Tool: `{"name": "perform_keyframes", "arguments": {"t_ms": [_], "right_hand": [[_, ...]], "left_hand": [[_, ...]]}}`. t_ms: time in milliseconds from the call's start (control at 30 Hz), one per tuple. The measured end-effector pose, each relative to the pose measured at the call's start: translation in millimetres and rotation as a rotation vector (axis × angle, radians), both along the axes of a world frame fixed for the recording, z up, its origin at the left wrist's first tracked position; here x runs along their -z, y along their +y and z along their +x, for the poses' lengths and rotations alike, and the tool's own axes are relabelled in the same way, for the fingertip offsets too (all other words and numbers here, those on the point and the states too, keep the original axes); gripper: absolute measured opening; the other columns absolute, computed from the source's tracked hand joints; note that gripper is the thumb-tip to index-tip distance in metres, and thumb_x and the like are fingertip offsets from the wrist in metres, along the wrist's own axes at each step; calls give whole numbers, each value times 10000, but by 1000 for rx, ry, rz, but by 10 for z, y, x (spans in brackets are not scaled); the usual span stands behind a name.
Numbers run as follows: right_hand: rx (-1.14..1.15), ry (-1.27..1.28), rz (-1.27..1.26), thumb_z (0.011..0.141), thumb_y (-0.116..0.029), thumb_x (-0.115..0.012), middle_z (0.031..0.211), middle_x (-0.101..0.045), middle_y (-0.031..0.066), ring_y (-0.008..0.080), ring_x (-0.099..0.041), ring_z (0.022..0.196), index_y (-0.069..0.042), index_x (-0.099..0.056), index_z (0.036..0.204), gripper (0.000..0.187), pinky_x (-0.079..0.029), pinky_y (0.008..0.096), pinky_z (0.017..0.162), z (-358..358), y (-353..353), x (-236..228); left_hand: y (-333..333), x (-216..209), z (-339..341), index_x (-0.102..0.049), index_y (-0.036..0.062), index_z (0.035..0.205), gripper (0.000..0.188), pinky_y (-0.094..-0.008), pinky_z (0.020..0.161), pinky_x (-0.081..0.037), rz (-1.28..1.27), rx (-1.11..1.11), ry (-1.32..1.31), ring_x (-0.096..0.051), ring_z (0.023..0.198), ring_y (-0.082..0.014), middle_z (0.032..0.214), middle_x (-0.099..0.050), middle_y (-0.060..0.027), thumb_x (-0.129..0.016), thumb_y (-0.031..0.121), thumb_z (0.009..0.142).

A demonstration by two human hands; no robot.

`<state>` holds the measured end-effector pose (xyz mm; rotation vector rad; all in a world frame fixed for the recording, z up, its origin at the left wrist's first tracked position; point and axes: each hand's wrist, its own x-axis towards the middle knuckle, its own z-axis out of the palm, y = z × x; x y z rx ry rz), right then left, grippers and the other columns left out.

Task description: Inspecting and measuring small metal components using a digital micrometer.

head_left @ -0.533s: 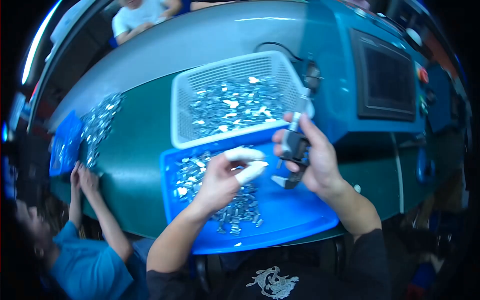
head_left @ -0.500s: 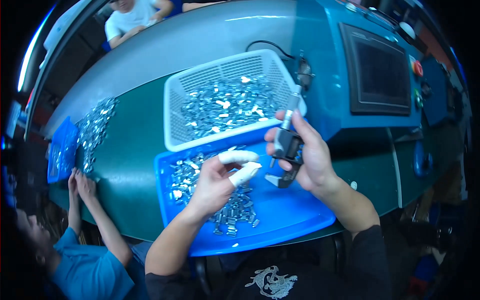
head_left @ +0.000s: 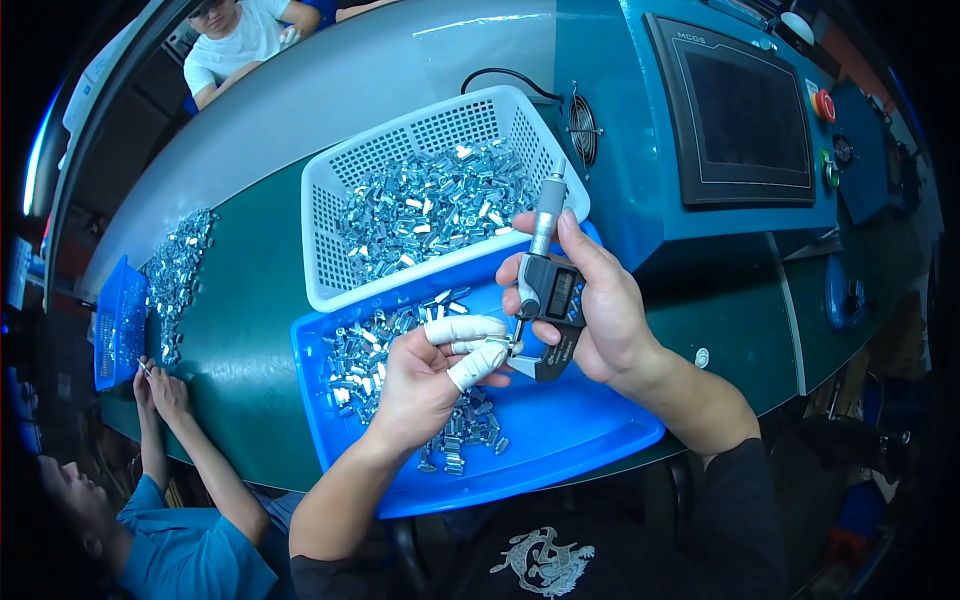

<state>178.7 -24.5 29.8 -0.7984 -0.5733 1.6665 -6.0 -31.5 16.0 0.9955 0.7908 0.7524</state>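
Silver-and-black digital micrometer (head_left: 560, 288) in right hand's (head_left: 612, 312) grip.
Left hand (head_left: 415, 385) pinches 1 small silvery metal piece (head_left: 508, 342) beside it; loose silvery pieces (head_left: 465, 438) remain below.

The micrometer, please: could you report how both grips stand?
Right grip holding micrometer. Left grip at its lower end, apparently pinching a small metal part. White-covered fingers partly block view.

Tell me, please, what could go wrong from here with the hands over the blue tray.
The left hand seems to pinch a small metal part between white finger covers; it could slip into the blue tray and get lost among the loose pieces. The measuring tool, held in the right hand, might also drop and get knocked.
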Motion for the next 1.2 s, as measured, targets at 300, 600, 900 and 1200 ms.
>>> {"name": "perform_keyframes", "arguments": {"t_ms": [300,600,900,1200], "right_hand": [[-9,-17,3,976,-429,-361,841,-616,119,155,-625,670,-75,-455,1090,383,-404,212,384,5,7,-21],[-6,4,-38,966,-444,-386,833,-616,121,152,-627,672,-79,-453,1103,395,-401,210,385,1,-2,-29],[-52,-44,-6,973,-438,-370,832,-618,116,137,-624,671,-66,-470,1106,408,-391,199,387,14,-4,-19],[-20,-67,-28,981,-428,-349,826,-616,108,138,-617,662,-63,-462,1130,410,-391,203,386,30,-5,-17]], "left_hand": [[6,-29,3,-594,-26,1086,248,-277,708,-567,6,13,19,-652,866,-177,971,-653,-107,-628,13,844],[6,24,-12,-598,-7,1056,223,-311,706,-562,71,-2,110,-648,808,-177,908,-650,-94,-638,54,846],[134,96,-116,-626,0,978,161,-239,645,-510,119,90,223,-611,784,-104,899,-646,-52,-662,59,832],[381,36,-234,-608,7,1071,260,-194,589,-474,574,-471,504,-569,729,-71,899,-643,-54,-674,66,826]]}}
